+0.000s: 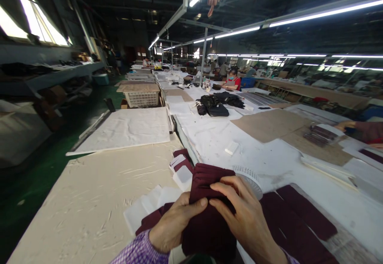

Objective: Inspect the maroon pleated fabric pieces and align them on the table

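A stack of maroon fabric pieces (209,232) is held up in front of me, its upper edges fanned into several layers. My left hand (176,220) grips its left side, thumb pressed on the front and fingers hidden behind. On the right, my right hand (239,204) has thumb and forefinger closed at a fold in the layers. Behind the stack, a white perforated plastic basket (249,178) is partly covered. More maroon cut pieces (295,224) lie flat to the right. White sheets (149,204) and further maroon pieces lie beyond my left hand.
A cream-covered table (89,200) is at left, a white-topped table (206,136) at right, with a gap between them. Black garments (217,103) and brown paper (272,122) lie farther off. A co-worker's arm (365,130) reaches in at right; a person in red (233,81) sits farther back.
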The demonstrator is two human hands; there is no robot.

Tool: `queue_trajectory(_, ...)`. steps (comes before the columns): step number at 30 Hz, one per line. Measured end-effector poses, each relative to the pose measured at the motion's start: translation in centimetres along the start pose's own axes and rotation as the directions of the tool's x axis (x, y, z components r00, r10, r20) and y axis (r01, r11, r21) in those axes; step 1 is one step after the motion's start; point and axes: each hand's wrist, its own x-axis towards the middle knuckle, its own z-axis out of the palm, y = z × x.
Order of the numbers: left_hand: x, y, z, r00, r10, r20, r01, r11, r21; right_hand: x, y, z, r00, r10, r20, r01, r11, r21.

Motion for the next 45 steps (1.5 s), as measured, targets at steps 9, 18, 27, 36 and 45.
queue_trajectory(9,-0.4,-0.1,0.0,1.000,-0.016,-0.027,0.015,0.999,-0.050,0.1,-0.5,-0.1,0.998,-0.047,-0.045,0.045,0.998,-0.052)
queue_trajectory(18,-0.8,-0.5,-0.5,0.998,-0.035,-0.044,0.037,0.998,0.053,0.0,-0.7,-0.3,1.000,-0.010,0.026,0.009,0.999,0.038)
queue_trajectory(27,-1.2,0.0,-0.4,0.997,0.009,-0.073,-0.007,0.999,0.032,-0.5,-0.1,-0.5,0.999,-0.027,-0.043,0.025,0.999,-0.041)
queue_trajectory(36,-1.3,1.4,-0.5,0.976,0.060,-0.210,-0.069,0.997,-0.039,-4.4,1.0,-0.8,0.982,0.181,0.062,-0.186,0.979,0.088)
queue_trajectory(45,-0.4,-0.7,0.5,0.984,0.033,-0.176,-0.050,0.994,-0.095,-5.2,-1.1,-0.1,0.874,0.483,0.054,-0.475,0.824,0.311)
